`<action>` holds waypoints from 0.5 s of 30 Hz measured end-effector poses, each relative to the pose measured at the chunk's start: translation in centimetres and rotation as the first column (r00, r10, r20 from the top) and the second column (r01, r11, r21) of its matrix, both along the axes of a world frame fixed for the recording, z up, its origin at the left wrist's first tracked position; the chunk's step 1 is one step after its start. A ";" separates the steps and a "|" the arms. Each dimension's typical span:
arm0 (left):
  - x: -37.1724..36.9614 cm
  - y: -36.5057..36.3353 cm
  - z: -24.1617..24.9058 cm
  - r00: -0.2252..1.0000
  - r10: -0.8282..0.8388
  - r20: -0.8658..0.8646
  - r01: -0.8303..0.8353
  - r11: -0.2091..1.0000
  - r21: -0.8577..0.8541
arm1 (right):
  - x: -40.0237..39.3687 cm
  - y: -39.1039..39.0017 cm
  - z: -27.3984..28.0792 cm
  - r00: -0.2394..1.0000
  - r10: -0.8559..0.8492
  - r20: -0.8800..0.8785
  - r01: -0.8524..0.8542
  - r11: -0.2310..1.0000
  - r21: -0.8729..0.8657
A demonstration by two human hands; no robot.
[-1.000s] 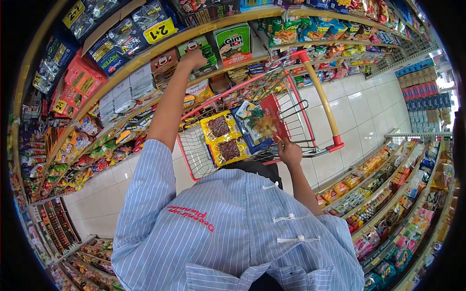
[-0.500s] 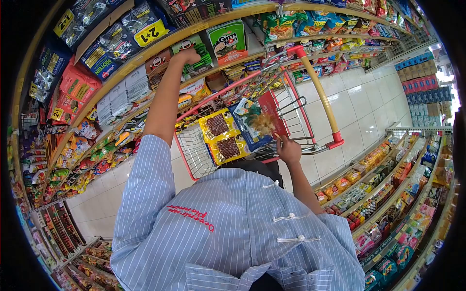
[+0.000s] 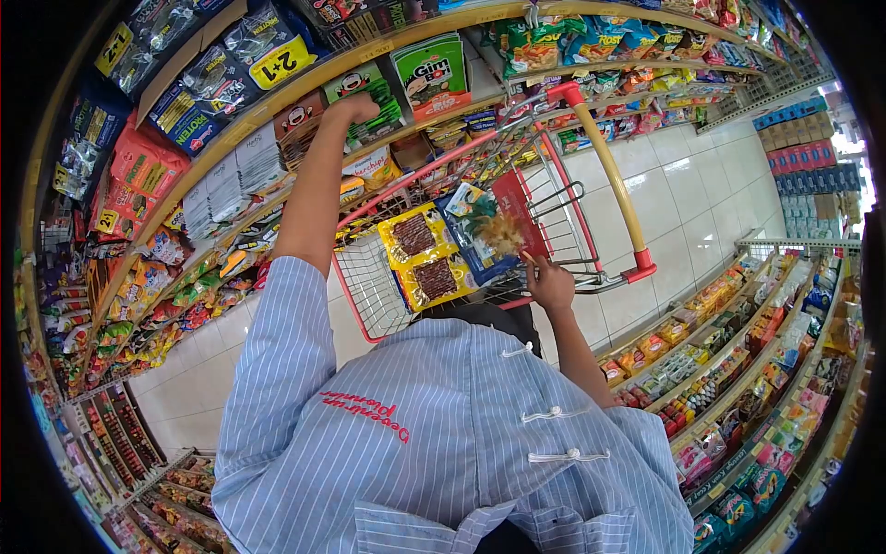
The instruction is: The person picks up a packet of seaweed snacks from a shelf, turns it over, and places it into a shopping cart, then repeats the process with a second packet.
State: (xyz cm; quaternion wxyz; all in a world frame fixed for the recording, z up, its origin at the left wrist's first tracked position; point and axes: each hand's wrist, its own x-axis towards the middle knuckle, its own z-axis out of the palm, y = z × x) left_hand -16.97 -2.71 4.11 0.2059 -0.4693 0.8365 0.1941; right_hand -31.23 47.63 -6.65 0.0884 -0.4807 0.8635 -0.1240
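My left hand [image 3: 349, 109] reaches up to the shelf, its fingers curled over the upright green snack packets [image 3: 388, 109] in a display box; the fingertips are partly hidden. My right hand [image 3: 552, 284], low on the right, is closed around the thin handle of a feather duster [image 3: 498, 233]. The duster's tan and teal feathers hang over the shopping cart [image 3: 371, 288]. Below the duster in the cart are a dark blue pack [image 3: 457, 205] and yellow packs [image 3: 413, 235] with dark brown contents showing. A red panel [image 3: 519, 210] is beside them.
Stocked snack shelves [image 3: 406, 42] curve along the left and top. Next to the green packets stands a Gim Bori box [image 3: 432, 78]. The cart's yellow handle [image 3: 609, 180] rises on the right. More low shelves [image 3: 738, 360] line the right, with tiled floor [image 3: 688, 217] between.
The view has shifted very slightly. My left hand stays at the green packets with barely any movement, and my right hand keeps holding the feather duster over the cart.
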 end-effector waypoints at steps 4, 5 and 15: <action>-0.2 0.3 -0.4 1.000 0.027 0.007 -0.027 1.000 -0.004 | 0.0 0.0 0.2 1.000 -0.004 -0.003 0.004 1.000 -0.013; -0.4 0.2 -0.7 0.999 0.020 0.027 -0.020 1.000 0.010 | 0.0 0.0 0.1 1.000 -0.004 -0.005 0.004 1.000 -0.014; -0.2 2.2 -0.3 0.998 0.063 -0.016 -0.063 0.998 0.001 | -0.2 0.1 -0.3 1.000 0.015 -0.016 -0.015 1.000 -0.007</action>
